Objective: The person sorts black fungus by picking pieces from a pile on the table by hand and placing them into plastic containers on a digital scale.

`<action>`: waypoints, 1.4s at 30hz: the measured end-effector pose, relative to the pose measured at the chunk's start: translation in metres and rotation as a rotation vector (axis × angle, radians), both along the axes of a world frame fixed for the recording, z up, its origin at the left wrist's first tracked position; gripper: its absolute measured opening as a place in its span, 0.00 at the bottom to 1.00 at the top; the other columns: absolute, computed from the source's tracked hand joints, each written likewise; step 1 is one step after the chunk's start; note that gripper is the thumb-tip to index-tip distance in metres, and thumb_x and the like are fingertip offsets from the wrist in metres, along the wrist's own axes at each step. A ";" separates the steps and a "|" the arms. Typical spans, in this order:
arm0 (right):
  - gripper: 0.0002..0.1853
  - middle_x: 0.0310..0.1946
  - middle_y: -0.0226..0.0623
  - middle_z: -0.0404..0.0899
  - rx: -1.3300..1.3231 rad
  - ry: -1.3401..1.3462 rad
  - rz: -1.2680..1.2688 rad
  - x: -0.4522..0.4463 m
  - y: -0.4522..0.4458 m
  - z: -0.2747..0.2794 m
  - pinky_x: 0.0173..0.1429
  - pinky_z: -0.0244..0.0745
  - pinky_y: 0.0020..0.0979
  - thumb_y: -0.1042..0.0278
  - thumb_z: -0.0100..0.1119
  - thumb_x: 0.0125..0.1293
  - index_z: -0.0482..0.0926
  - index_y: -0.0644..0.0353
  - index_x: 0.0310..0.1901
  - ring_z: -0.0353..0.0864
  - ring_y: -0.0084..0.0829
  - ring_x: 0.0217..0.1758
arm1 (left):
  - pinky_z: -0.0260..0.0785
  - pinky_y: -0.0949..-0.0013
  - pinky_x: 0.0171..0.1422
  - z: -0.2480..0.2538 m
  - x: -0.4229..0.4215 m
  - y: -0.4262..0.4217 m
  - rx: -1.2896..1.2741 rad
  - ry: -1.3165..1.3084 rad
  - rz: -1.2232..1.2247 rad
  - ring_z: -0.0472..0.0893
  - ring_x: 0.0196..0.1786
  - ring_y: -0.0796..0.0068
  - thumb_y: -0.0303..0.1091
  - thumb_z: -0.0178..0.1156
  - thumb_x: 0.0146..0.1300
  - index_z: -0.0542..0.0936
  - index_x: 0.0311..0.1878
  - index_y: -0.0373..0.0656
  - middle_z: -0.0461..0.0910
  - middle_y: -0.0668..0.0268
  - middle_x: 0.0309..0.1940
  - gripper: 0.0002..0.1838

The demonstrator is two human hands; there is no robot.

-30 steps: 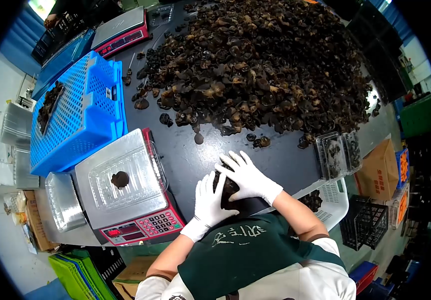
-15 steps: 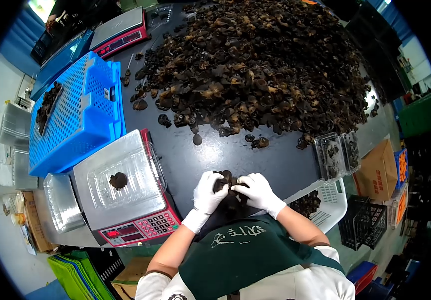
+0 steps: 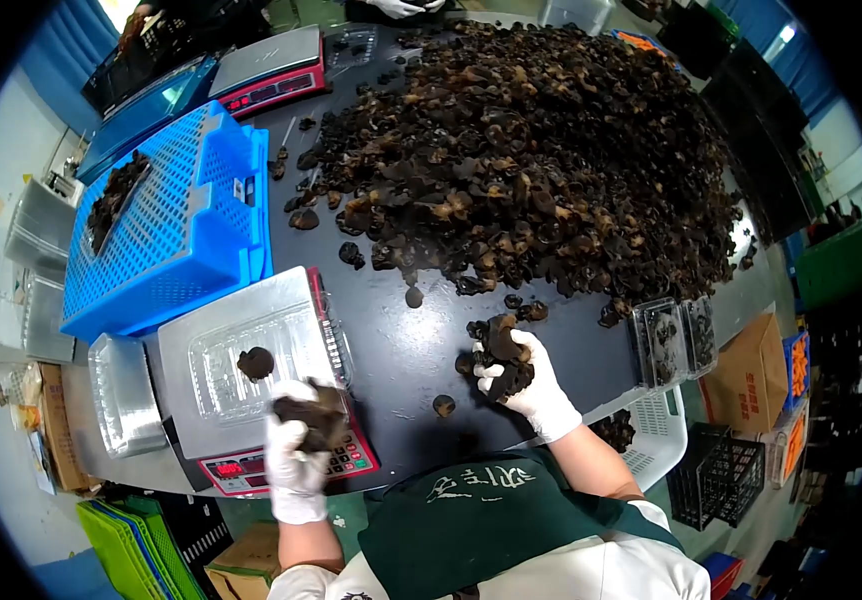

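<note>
My left hand (image 3: 296, 465), in a white glove, is closed round dark fungus pieces (image 3: 313, 418), slightly blurred, over the front right part of the red and silver scale (image 3: 186, 385). On that scale lies a clear plastic tray (image 3: 213, 372) with one round fungus piece (image 3: 256, 364) in it. My right hand (image 3: 536, 395), also gloved, grips a clump of dark fungus (image 3: 503, 355) above the dark table (image 3: 401, 370). A small round piece (image 3: 443, 405) rests on the table between my hands. The large fungus pile (image 3: 551, 170) spreads beyond them.
Left stand a blue crate (image 3: 166, 220) and stacked clear trays (image 3: 121, 395). A second scale (image 3: 269, 62) is at the back left. Filled clear boxes (image 3: 659, 343) and a white basket (image 3: 663, 435) are at right. Another person's gloved hands (image 3: 399, 8) show at the top.
My hands have parted, each holding fungus. The left has moved left over the scale, the right slightly right and farther from my body. The view has shifted, showing another person's hands at the top.
</note>
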State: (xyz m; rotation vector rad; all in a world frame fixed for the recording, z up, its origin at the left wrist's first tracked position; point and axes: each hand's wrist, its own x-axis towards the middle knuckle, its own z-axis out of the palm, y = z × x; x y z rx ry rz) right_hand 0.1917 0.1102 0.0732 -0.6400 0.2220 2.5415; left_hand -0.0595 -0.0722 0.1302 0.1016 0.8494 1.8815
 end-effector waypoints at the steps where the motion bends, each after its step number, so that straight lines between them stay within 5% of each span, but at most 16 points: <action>1: 0.22 0.42 0.42 0.73 0.003 0.002 0.014 -0.007 0.000 0.005 0.32 0.71 0.30 0.58 0.56 0.59 0.70 0.64 0.51 0.70 0.33 0.28 | 0.78 0.64 0.42 0.018 -0.010 0.007 0.067 0.287 0.086 0.78 0.46 0.64 0.24 0.60 0.50 0.71 0.48 0.40 0.75 0.58 0.44 0.19; 2: 0.21 0.41 0.42 0.74 0.035 -0.031 0.048 -0.014 -0.001 0.011 0.32 0.71 0.30 0.59 0.56 0.59 0.70 0.64 0.50 0.70 0.32 0.28 | 0.76 0.70 0.41 0.008 -0.038 -0.002 -0.024 0.630 0.191 0.79 0.42 0.67 0.25 0.62 0.49 0.71 0.47 0.40 0.75 0.59 0.41 0.20; 7: 0.19 0.36 0.40 0.74 0.115 -0.070 0.211 -0.051 0.002 0.022 0.33 0.73 0.29 0.61 0.57 0.59 0.72 0.63 0.49 0.72 0.31 0.28 | 0.71 0.72 0.44 0.008 -0.097 0.002 -0.491 1.389 0.209 0.77 0.37 0.72 0.22 0.61 0.52 0.73 0.43 0.40 0.74 0.64 0.38 0.14; 10: 0.20 0.42 0.38 0.78 0.362 -0.219 0.285 -0.086 0.001 0.040 0.41 0.75 0.29 0.60 0.57 0.60 0.74 0.59 0.52 0.79 0.30 0.42 | 0.71 0.68 0.47 -0.011 -0.099 0.002 -0.597 1.704 0.124 0.77 0.41 0.68 0.25 0.66 0.47 0.75 0.40 0.41 0.74 0.62 0.37 0.15; 13: 0.17 0.44 0.33 0.80 0.795 -0.142 0.391 -0.128 -0.004 0.067 0.49 0.72 0.26 0.61 0.57 0.62 0.78 0.58 0.50 0.77 0.23 0.46 | 0.70 0.65 0.51 -0.014 -0.089 0.003 -0.589 1.533 0.099 0.77 0.44 0.63 0.26 0.67 0.46 0.74 0.43 0.41 0.74 0.60 0.39 0.19; 16: 0.14 0.39 0.31 0.80 1.434 -0.339 0.494 -0.175 -0.010 0.066 0.42 0.75 0.29 0.63 0.61 0.61 0.79 0.59 0.46 0.78 0.23 0.40 | 0.69 0.63 0.58 -0.027 -0.093 -0.001 -0.542 1.558 0.163 0.74 0.54 0.57 0.27 0.69 0.45 0.73 0.50 0.40 0.71 0.54 0.52 0.26; 18: 0.14 0.36 0.33 0.79 1.980 -0.557 0.252 -0.198 -0.021 0.065 0.39 0.76 0.30 0.65 0.64 0.56 0.79 0.58 0.44 0.78 0.26 0.37 | 0.67 0.61 0.61 -0.025 -0.089 0.002 -0.510 1.550 0.210 0.72 0.57 0.55 0.29 0.71 0.45 0.72 0.53 0.41 0.68 0.53 0.56 0.30; 19: 0.18 0.35 0.37 0.77 2.272 -0.580 -0.019 -0.210 -0.021 0.056 0.40 0.76 0.32 0.63 0.68 0.50 0.78 0.55 0.44 0.79 0.30 0.35 | 0.66 0.59 0.63 -0.021 -0.088 0.003 -0.478 1.543 0.253 0.70 0.60 0.53 0.30 0.72 0.45 0.71 0.57 0.41 0.65 0.51 0.60 0.33; 22: 0.36 0.53 0.38 0.75 2.517 -0.691 0.155 -0.218 -0.030 0.042 0.54 0.70 0.42 0.57 0.69 0.44 0.73 0.54 0.59 0.74 0.43 0.48 | 0.59 0.54 0.69 -0.008 -0.090 -0.006 -0.627 1.771 0.107 0.63 0.66 0.51 0.42 0.77 0.39 0.65 0.67 0.43 0.60 0.50 0.65 0.49; 23: 0.41 0.61 0.41 0.70 2.499 -0.693 0.356 -0.216 -0.029 0.039 0.64 0.63 0.46 0.51 0.69 0.46 0.68 0.54 0.64 0.67 0.48 0.60 | 0.57 0.54 0.71 -0.006 -0.090 -0.008 -0.608 1.764 0.074 0.60 0.68 0.50 0.45 0.79 0.37 0.62 0.69 0.44 0.58 0.50 0.67 0.54; 28: 0.48 0.63 0.47 0.66 2.436 -0.660 0.375 -0.196 -0.012 0.059 0.68 0.58 0.44 0.46 0.70 0.41 0.65 0.57 0.66 0.63 0.50 0.64 | 0.55 0.53 0.72 0.004 -0.097 -0.018 -0.521 1.661 -0.017 0.57 0.71 0.50 0.46 0.79 0.35 0.58 0.71 0.45 0.54 0.50 0.69 0.58; 30: 0.45 0.61 0.47 0.66 2.396 -0.710 0.473 -0.188 -0.004 0.064 0.67 0.58 0.44 0.48 0.69 0.43 0.66 0.57 0.65 0.64 0.49 0.63 | 0.55 0.53 0.72 0.010 -0.094 -0.018 -0.530 1.679 -0.011 0.58 0.71 0.50 0.46 0.79 0.35 0.58 0.71 0.45 0.54 0.50 0.69 0.58; 34: 0.26 0.56 0.42 0.72 2.372 -0.743 0.254 -0.181 0.005 0.063 0.67 0.58 0.42 0.57 0.61 0.58 0.73 0.57 0.58 0.66 0.43 0.62 | 0.55 0.51 0.71 0.013 -0.089 -0.010 -0.604 1.800 0.049 0.59 0.70 0.48 0.47 0.79 0.35 0.63 0.69 0.44 0.53 0.49 0.70 0.55; 38: 0.17 0.51 0.43 0.76 1.933 -0.696 0.223 -0.153 0.008 0.053 0.60 0.69 0.38 0.67 0.61 0.60 0.78 0.59 0.51 0.73 0.41 0.57 | 0.57 0.51 0.70 -0.001 -0.092 -0.007 -0.714 1.945 -0.088 0.61 0.68 0.46 0.47 0.78 0.37 0.65 0.68 0.43 0.59 0.46 0.66 0.52; 42: 0.13 0.45 0.41 0.79 1.769 -0.895 0.260 -0.089 0.011 0.030 0.53 0.74 0.31 0.71 0.61 0.60 0.79 0.61 0.48 0.79 0.36 0.48 | 0.55 0.52 0.72 0.009 -0.092 -0.014 -0.626 1.740 0.037 0.60 0.70 0.47 0.50 0.77 0.37 0.65 0.68 0.42 0.60 0.47 0.67 0.52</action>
